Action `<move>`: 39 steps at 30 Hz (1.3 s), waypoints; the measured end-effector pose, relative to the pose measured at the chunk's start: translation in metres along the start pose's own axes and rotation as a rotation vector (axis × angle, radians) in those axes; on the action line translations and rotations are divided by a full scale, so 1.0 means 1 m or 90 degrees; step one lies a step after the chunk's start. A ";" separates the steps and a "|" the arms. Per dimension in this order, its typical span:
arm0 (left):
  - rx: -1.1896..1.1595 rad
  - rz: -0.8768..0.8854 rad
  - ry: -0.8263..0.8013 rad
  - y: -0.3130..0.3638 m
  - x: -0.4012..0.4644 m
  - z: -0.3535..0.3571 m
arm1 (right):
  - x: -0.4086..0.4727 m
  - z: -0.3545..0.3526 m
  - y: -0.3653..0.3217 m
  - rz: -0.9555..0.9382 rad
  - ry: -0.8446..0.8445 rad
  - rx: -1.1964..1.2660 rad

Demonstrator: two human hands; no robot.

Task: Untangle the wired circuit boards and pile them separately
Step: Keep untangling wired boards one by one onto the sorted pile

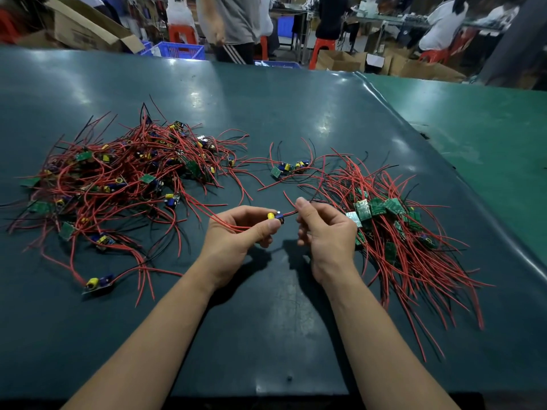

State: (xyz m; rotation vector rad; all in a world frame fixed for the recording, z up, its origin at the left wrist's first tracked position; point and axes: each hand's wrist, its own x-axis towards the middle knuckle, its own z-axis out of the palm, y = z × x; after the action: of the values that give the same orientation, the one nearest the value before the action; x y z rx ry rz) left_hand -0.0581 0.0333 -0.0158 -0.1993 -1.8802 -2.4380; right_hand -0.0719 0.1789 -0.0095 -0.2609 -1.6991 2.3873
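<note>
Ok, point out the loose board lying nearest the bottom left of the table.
The lone circuit board with the yellow part, lying apart below the tangled pile.

Table cover (266, 335): dark teal rubbery sheet, smooth w/ a semi-gloss; lamps glare off it in soft patches, edge at right curls up thick. Right-hand mat (488, 128): lighter green, duller, scuffed. Wires in left tangle (118, 179) & right pile (414, 247): red and black plastic insulation, smooth, slight sheen. Boards (363, 209): flat green laminate, satin, pale printing. Yellow part (270, 215) on held board: glossy plastic-looking. Far back: cardboard box (85, 28), matt brown; blue plastic crate (182, 50), ribbed; red plastic stools (324, 48).
</note>
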 end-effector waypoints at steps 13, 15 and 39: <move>0.034 -0.023 -0.015 0.003 -0.003 0.001 | 0.003 -0.007 -0.003 -0.109 0.055 -0.014; 0.040 -0.023 -0.008 0.004 -0.003 0.001 | 0.003 -0.007 -0.004 -0.101 0.062 -0.017; 0.072 -0.028 0.008 0.005 -0.003 0.002 | 0.010 -0.017 -0.013 -0.070 0.137 0.071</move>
State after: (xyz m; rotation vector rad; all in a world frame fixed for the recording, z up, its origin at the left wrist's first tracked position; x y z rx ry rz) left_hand -0.0545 0.0343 -0.0113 -0.1398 -2.0310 -2.3444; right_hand -0.0765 0.2012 -0.0027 -0.3809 -1.4425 2.2727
